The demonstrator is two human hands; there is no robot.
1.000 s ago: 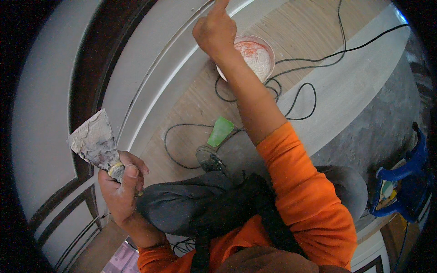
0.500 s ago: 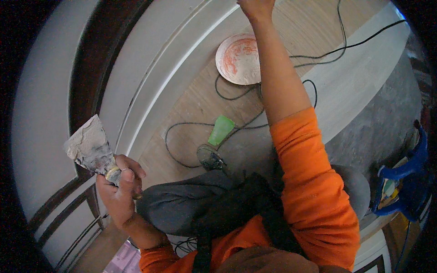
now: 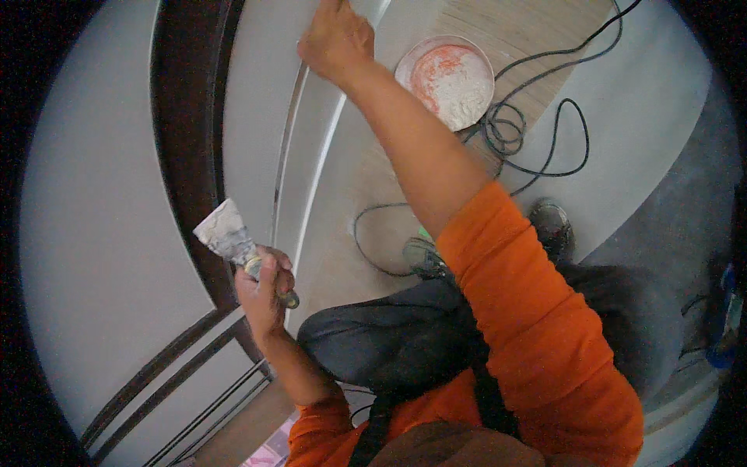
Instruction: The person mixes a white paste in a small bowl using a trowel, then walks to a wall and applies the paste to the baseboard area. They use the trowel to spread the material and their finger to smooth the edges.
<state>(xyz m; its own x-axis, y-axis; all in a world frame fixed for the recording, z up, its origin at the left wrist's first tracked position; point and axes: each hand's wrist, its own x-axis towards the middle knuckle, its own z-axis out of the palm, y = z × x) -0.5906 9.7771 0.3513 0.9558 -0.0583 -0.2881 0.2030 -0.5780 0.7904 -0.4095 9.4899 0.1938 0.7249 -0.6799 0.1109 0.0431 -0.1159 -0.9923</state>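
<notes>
A putty knife (image 3: 226,232) with pale filler caked over its broad blade is gripped in my left hand (image 3: 264,294), the blade pointing up and away beside the white panelled surface. My right arm reaches far forward across the view. At its end my right hand (image 3: 336,45) is closed against the white wall near the top edge; the fingertips are partly cut off, and what they hold cannot be made out. Right of that forearm, a round shallow bowl (image 3: 455,82) on the floor holds white filler with reddish-orange smears.
Black cable (image 3: 506,128) lies in loops beside the bowl and round my feet. A dark brown frame strip (image 3: 191,156) runs along the white wall (image 3: 101,194). My shoes (image 3: 551,226) stand on the floor. A blue object (image 3: 724,350) sits at the right edge.
My right hand has moved left onto the wall from the top edge. The view has shifted, so the putty knife appears further right. The green piece is now mostly behind my right arm.
</notes>
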